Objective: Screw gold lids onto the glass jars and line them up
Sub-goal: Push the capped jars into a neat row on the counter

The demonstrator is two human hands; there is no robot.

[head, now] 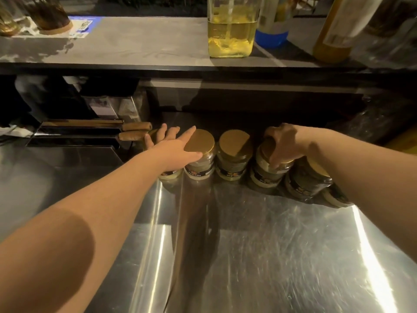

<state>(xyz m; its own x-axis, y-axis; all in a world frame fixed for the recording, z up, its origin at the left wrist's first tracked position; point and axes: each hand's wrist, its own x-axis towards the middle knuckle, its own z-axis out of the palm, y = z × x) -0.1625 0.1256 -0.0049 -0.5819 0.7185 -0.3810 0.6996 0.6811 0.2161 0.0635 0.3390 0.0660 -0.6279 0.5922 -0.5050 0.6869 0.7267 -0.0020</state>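
Note:
Several glass jars with gold lids stand in a row on the steel counter under the shelf. My left hand lies flat with fingers spread over the leftmost jar, its thumb and forefinger touching the lid of the second jar. A third jar stands free beside it. My right hand is clasped over the gold lid of the fourth jar. A fifth jar is half hidden under my right forearm, and a further jar's base shows beyond it.
Two wooden-handled tools lie in a dark holder left of the jars. The shelf above carries a square bottle of yellow liquid, a blue-based container and other bottles. Bare steel counter spreads in front.

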